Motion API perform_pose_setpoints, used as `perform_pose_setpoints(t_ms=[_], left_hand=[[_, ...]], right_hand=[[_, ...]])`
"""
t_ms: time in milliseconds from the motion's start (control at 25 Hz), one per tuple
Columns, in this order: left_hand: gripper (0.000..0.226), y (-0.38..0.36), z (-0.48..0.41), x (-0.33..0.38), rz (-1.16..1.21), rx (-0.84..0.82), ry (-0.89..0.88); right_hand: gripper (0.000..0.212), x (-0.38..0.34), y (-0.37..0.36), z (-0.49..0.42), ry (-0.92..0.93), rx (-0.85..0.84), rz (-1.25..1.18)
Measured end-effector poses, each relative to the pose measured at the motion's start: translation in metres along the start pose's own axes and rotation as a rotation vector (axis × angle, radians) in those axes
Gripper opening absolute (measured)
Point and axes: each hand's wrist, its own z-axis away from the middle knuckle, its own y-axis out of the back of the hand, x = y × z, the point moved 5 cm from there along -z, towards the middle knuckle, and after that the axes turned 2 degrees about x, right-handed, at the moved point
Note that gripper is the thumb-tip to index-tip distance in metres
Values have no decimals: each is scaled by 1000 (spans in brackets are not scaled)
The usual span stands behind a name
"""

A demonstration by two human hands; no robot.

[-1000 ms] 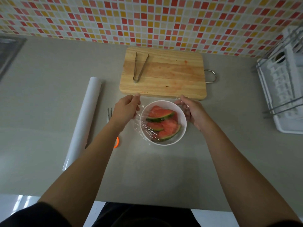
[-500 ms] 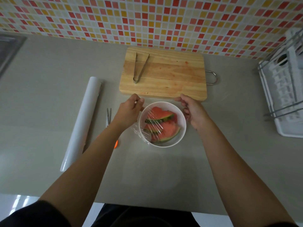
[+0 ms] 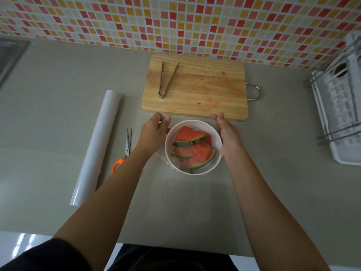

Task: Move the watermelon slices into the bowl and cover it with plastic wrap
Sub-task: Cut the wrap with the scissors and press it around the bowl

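Observation:
A white bowl (image 3: 212,164) stands on the grey counter just in front of the cutting board. Several red watermelon slices (image 3: 190,136) with green rind lie inside it. Thin clear plastic wrap (image 3: 165,159) is stretched over the bowl and bunches at its lower left side. My left hand (image 3: 154,132) is at the bowl's left rim, thumb and fingers pinching the wrap's far edge. My right hand (image 3: 228,136) lies against the bowl's right side, its fingertips closed on the wrap near the far rim.
A wooden cutting board (image 3: 205,90) with metal tongs (image 3: 166,79) on it lies behind the bowl. A roll of plastic wrap (image 3: 95,147) and orange-handled scissors (image 3: 127,146) lie to the left. A white dish rack (image 3: 340,110) stands at the right, a sink edge (image 3: 7,55) far left.
Both hands have pulled the wrap's far edge down over the bowl and moved closer to its sides. The wrinkles over the slices have smoothed out. The bowl stays in place.

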Motion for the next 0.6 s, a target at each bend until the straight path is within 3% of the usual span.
perform_pose_setpoints(t_ms=[160, 320, 440, 600], left_hand=[[30, -15, 9, -17, 290, -30, 226], [11, -25, 18, -19, 588, -55, 346], [13, -26, 19, -15, 705, -86, 352], [22, -25, 21, -9, 696, -109, 365]], right_hand=[[32, 9, 2, -5, -65, 69, 70], [15, 10, 7, -6, -58, 244, 71], [47, 6, 11, -3, 35, 334, 77], [53, 0, 10, 3, 50, 353, 139]])
